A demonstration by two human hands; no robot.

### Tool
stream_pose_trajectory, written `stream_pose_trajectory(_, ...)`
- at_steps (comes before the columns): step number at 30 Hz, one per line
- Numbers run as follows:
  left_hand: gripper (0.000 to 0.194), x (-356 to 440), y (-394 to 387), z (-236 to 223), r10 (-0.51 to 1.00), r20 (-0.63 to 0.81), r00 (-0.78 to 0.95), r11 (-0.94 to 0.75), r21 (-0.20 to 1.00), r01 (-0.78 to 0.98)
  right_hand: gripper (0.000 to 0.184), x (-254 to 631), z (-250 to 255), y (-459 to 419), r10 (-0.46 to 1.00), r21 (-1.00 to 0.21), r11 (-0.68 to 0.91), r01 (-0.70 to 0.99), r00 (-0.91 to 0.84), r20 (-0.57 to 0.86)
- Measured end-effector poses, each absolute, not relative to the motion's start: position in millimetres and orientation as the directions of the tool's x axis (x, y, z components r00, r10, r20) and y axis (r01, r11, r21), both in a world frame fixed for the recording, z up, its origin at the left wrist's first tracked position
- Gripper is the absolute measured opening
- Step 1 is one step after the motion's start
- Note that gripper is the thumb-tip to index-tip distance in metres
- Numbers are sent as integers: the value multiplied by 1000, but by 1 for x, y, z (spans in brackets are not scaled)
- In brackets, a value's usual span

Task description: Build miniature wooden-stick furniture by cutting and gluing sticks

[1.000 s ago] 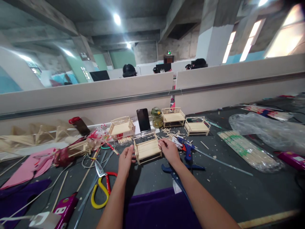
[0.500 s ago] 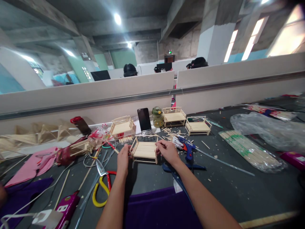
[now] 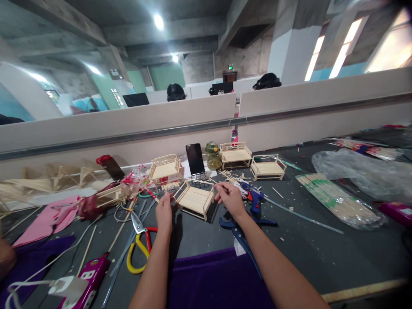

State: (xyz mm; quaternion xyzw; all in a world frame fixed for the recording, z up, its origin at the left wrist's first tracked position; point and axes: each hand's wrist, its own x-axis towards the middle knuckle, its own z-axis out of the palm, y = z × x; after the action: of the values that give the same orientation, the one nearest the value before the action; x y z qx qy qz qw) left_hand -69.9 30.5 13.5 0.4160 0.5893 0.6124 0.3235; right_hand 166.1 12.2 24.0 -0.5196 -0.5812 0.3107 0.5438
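A miniature wooden bed [image 3: 195,200] made of pale sticks stands on the dark table between my hands, at an angle to me. My left hand [image 3: 165,213] has its fingers closed at the bed's left corner, with the thumb and fingertips against the end of the frame. Beside the right rail, my right hand [image 3: 231,200] is curled with thumb and fingertips together. Whatever those fingertips hold, if anything, is too small to make out. Behind the bed, a black phone [image 3: 195,159] leans on a wire stand.
Similar miniature beds [image 3: 166,169] stand at the back. Scissors [image 3: 140,240] lie left; a blue glue gun [image 3: 255,198] and blue cutters [image 3: 240,236] lie right. A bag of sticks [image 3: 337,204] sits farther right. Purple cloth [image 3: 222,279] is in front, a power strip [image 3: 93,279] lower left.
The miniature bed has turned clockwise, its left front corner now farther back and its right front corner nearer. My right hand has shifted slightly right, its fingertips off the front right corner.
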Motion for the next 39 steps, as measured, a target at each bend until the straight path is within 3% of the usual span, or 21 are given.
stream_pose_trajectory(3,46,-75,22,23,819,217,-532,-137,973,186,26,175,23,17,916,-901,232,367,228,329)
stream_pose_trajectory(6,40,-77,8,30,845,223,-485,-123,965,229,22,175,18,18,911,-855,214,473,220,350)
stream_pose_trajectory(8,36,-75,-3,33,900,161,-405,-77,973,216,26,171,14,18,921,-827,212,521,177,347)
stream_pose_trajectory(15,41,-54,-23,28,972,-185,-142,175,981,-85,40,163,2,22,952,-796,221,564,52,302)
stream_pose_trajectory(21,32,-40,-24,22,957,-279,-78,262,949,-175,43,167,-5,26,961,-804,232,548,-3,276)
stream_pose_trajectory(39,27,-42,-14,10,957,-259,-133,221,942,-252,33,160,-6,17,945,-750,321,578,-241,219)
